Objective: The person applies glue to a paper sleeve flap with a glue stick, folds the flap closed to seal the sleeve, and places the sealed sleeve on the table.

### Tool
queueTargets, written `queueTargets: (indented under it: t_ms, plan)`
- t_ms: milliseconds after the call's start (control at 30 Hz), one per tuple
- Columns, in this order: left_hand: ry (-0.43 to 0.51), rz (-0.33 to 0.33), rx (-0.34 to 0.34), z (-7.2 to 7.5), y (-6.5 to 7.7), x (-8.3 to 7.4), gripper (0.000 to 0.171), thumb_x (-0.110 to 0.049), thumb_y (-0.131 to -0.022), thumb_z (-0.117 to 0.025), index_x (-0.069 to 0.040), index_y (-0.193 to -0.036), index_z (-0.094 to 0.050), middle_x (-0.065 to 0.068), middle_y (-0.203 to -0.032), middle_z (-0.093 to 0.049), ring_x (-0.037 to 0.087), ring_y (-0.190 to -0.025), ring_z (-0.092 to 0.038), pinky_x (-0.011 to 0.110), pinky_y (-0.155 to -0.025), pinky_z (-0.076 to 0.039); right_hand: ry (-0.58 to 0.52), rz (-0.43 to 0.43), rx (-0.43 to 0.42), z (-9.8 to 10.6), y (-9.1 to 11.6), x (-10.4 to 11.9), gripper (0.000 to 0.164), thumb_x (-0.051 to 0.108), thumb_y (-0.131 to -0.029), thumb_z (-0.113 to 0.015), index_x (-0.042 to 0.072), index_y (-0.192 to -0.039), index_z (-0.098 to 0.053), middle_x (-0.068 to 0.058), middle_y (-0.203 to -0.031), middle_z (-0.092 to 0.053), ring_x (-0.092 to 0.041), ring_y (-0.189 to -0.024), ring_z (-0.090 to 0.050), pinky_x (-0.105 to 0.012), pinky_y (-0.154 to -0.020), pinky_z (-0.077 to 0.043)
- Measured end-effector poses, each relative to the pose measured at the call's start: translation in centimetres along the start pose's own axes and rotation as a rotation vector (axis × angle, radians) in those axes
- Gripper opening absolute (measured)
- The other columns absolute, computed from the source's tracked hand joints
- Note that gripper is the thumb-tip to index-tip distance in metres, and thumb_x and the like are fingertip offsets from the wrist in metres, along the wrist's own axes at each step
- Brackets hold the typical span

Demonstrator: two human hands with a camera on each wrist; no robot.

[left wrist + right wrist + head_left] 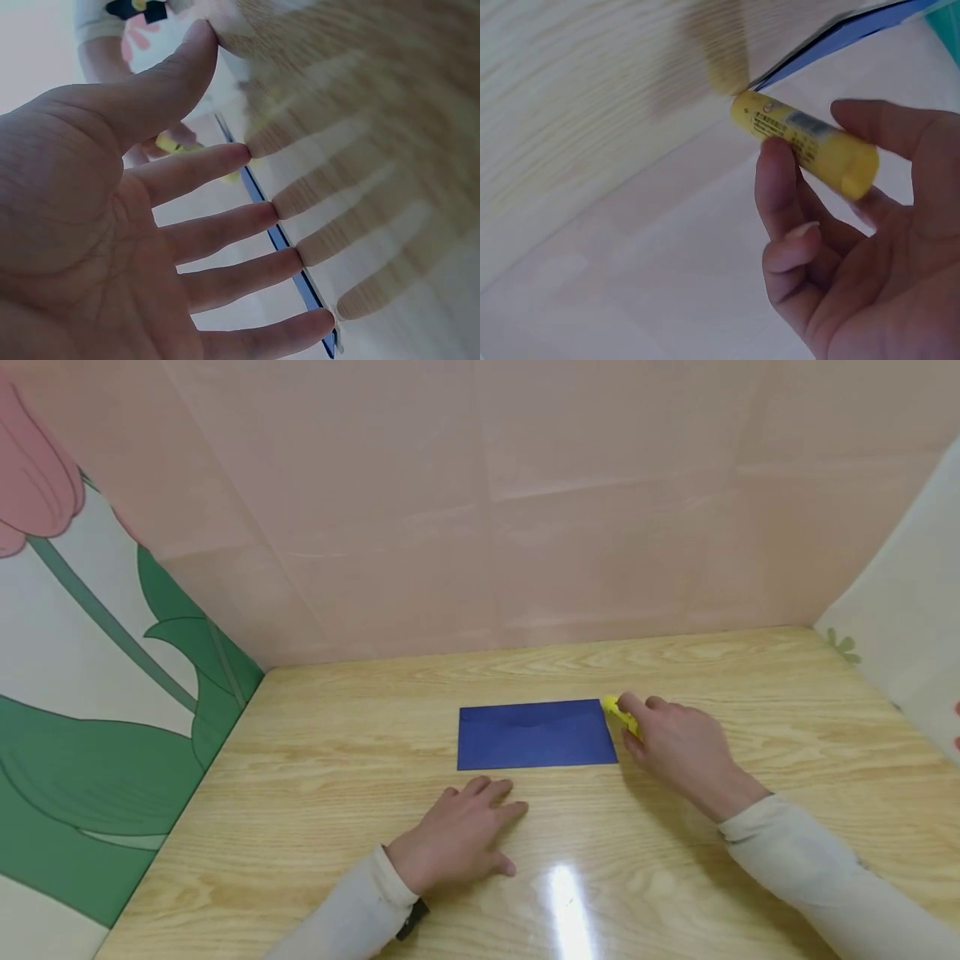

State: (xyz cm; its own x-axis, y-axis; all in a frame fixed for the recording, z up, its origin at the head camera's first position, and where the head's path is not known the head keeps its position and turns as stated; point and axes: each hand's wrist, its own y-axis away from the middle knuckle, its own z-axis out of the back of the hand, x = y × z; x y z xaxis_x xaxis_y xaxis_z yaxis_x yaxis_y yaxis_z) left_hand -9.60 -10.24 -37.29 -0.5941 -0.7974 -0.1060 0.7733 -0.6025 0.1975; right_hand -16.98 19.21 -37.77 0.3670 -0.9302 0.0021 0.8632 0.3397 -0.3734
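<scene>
A dark blue envelope [536, 739] lies flat on the wooden table, its long side running left to right. At its right edge my right hand [678, 747] pinches a yellow glue stick [810, 146] between thumb and fingers. The far end of the glue stick is down at the tabletop beside the envelope's corner, and I cannot tell whether it touches. My left hand [461, 835] rests on the table just in front of the envelope, fingers straight and spread. In the left wrist view its fingertips [262, 214] meet the tabletop, and nothing is in the palm.
The wooden table [337, 793] ends at a pinkish sheet-covered wall [487, 527] behind. A panel with a painted tulip [97, 610] stands on the left, and a pale wall [915, 610] on the right. A bright reflection shows on the table front.
</scene>
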Motion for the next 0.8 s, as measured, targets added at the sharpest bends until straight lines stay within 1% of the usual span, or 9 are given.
queueTargets:
  t_ms: [67, 200, 300, 467, 533, 600, 800]
  plan:
    - [-0.008, -0.004, -0.005, 0.05, 0.01, -0.05, 0.071, -0.055, -0.079, -0.068, -0.028, -0.141, -0.046, 0.005, -0.152, -0.037, 0.028, -0.138, -0.038, 0.053, -0.099, -0.044, -0.004, -0.007, 0.042, 0.00, 0.09, 0.09, 0.032, 0.021, -0.079, -0.071, 0.013, -0.106, -0.057, -0.006, -0.065, -0.057, -0.014, -0.044, -0.044, -0.026, -0.037, -0.030]
    - [-0.018, -0.005, -0.008, 0.13, 0.00, -0.09, 0.072, -0.056, -0.078, -0.068, -0.028, -0.141, -0.046, 0.005, -0.152, -0.037, 0.028, -0.137, -0.038, 0.053, -0.098, -0.044, -0.017, -0.017, 0.095, 0.01, 0.24, 0.22, 0.037, 0.024, -0.078, -0.072, 0.012, -0.111, -0.059, -0.006, -0.067, -0.059, -0.015, -0.047, -0.047, -0.029, -0.039, -0.034]
    - [-0.021, -0.002, -0.007, 0.13, -0.01, -0.08, 0.072, -0.056, -0.078, -0.068, -0.029, -0.141, -0.046, 0.005, -0.152, -0.037, 0.029, -0.137, -0.038, 0.053, -0.099, -0.044, -0.018, -0.026, 0.151, 0.04, 0.25, 0.37, 0.041, 0.030, -0.079, -0.073, 0.012, -0.113, -0.060, -0.006, -0.070, -0.062, -0.014, -0.050, -0.050, -0.029, -0.040, -0.036]
    - [-0.023, -0.005, -0.003, 0.07, -0.02, -0.05, 0.072, -0.056, -0.078, -0.068, -0.029, -0.141, -0.046, 0.005, -0.152, -0.037, 0.029, -0.137, -0.038, 0.054, -0.099, -0.044, -0.007, -0.038, 0.236, 0.06, 0.16, 0.63, 0.049, 0.035, -0.078, -0.076, 0.008, -0.116, -0.062, -0.011, -0.082, -0.069, -0.017, -0.059, -0.059, -0.029, -0.044, -0.042]
    - [-0.028, -0.008, -0.003, 0.04, -0.02, -0.03, 0.072, -0.056, -0.078, -0.068, -0.029, -0.141, -0.046, 0.005, -0.152, -0.037, 0.029, -0.137, -0.038, 0.053, -0.099, -0.044, 0.002, -0.045, 0.255, 0.03, 0.13, 0.67, 0.052, 0.036, -0.077, -0.077, 0.006, -0.117, -0.062, -0.013, -0.087, -0.070, -0.019, -0.063, -0.062, -0.029, -0.046, -0.044]
    - [-0.035, -0.009, -0.002, 0.01, -0.01, -0.03, 0.072, -0.056, -0.079, -0.067, -0.029, -0.141, -0.046, 0.005, -0.152, -0.037, 0.028, -0.137, -0.038, 0.053, -0.098, -0.044, 0.007, -0.052, 0.271, -0.01, 0.10, 0.67, 0.055, 0.036, -0.077, -0.077, 0.004, -0.119, -0.061, -0.014, -0.089, -0.070, -0.020, -0.065, -0.063, -0.030, -0.047, -0.045]
    - [-0.044, -0.015, -0.009, -0.02, -0.03, -0.04, 0.072, -0.057, -0.078, -0.067, -0.028, -0.141, -0.046, 0.005, -0.152, -0.037, 0.029, -0.136, -0.039, 0.053, -0.099, -0.044, -0.003, -0.066, 0.288, -0.01, 0.08, 0.60, 0.056, 0.033, -0.077, -0.078, 0.002, -0.120, -0.058, -0.011, -0.080, -0.067, -0.017, -0.060, -0.057, -0.030, -0.046, -0.042]
